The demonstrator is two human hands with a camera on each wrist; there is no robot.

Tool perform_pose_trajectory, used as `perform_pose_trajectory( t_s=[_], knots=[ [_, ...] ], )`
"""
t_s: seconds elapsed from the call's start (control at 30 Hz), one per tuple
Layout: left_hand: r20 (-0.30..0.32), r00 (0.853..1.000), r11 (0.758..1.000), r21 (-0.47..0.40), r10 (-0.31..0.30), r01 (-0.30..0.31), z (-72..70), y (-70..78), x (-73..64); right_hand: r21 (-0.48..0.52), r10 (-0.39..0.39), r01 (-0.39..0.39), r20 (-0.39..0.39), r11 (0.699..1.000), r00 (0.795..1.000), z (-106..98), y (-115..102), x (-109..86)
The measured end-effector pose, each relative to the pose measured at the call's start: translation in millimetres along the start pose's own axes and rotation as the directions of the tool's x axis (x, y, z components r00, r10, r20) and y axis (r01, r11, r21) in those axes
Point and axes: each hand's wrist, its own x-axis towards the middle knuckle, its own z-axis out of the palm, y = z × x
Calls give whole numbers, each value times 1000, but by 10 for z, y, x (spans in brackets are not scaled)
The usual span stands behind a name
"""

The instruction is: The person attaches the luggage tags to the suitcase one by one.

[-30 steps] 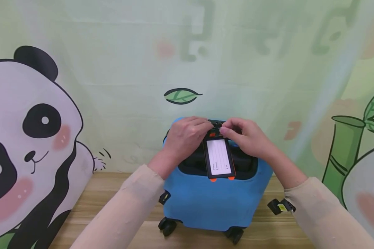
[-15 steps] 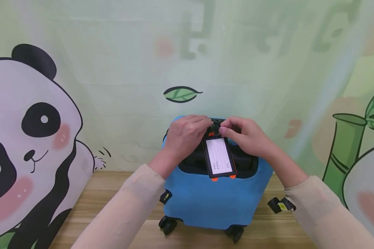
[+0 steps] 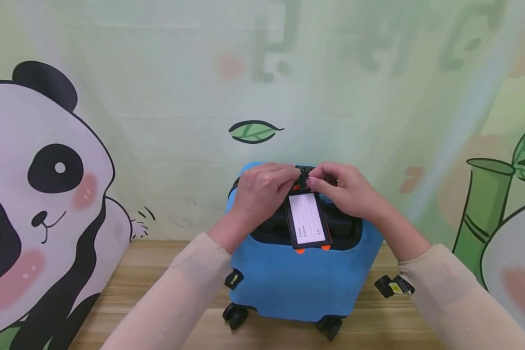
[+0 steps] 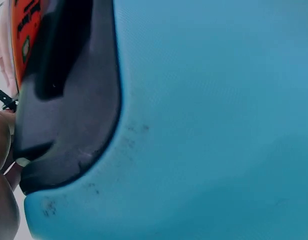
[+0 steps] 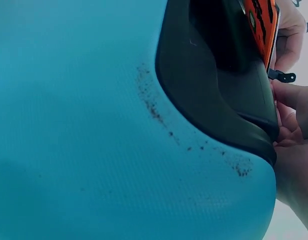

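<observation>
A blue suitcase (image 3: 297,287) stands upright in the middle of the head view. Against its black handle recess (image 3: 264,231) hangs a luggage tag (image 3: 306,218) with a black frame, a white lined card and orange corners; its orange back (image 5: 264,30) shows in the right wrist view. My left hand (image 3: 262,192) pinches the tag's black strap (image 3: 305,176) from the left, at the suitcase's top handle. From the right, my right hand (image 3: 345,189) pinches the same strap between thumb and forefinger. A holed strap end (image 5: 284,76) sticks out between the hands. Fingers partly hide the strap's loop.
Under the suitcase wheels (image 3: 330,328) lies a wood-grain surface (image 3: 157,282). Behind stands a pale green backdrop (image 3: 179,73) printed with pandas, a leaf and bamboo. Black camera mounts (image 3: 393,287) show beside the sleeves.
Both hands stay at the strap, with only slight finger shifts. The tag hangs nearly as before, and the head view has moved slightly.
</observation>
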Motion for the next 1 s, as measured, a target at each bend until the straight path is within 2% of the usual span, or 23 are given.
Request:
perform_pose_trajectory(
  t_s=[0.27, 0.47, 0.73, 1.0],
  knots=[
    [30, 994, 991, -69, -110, 112, 4, -1, -25, 8, -8, 8, -27, 1000, 1000, 20, 11, 15],
    [107, 981, 980, -94, -163, 173, 11, -20, 8, 5, 1, -1, -35, 1000, 999, 24, 13, 16],
    [134, 974, 973, -115, -183, 198, 11, 0, 20, -4, -6, 6, -40, 1000, 999, 11, 27, 25],
    [104, 977, 966, -164, -184, 199, 22, 19, 19, -33, -12, 10, -42, 999, 999, 3, 24, 19]
  ],
)
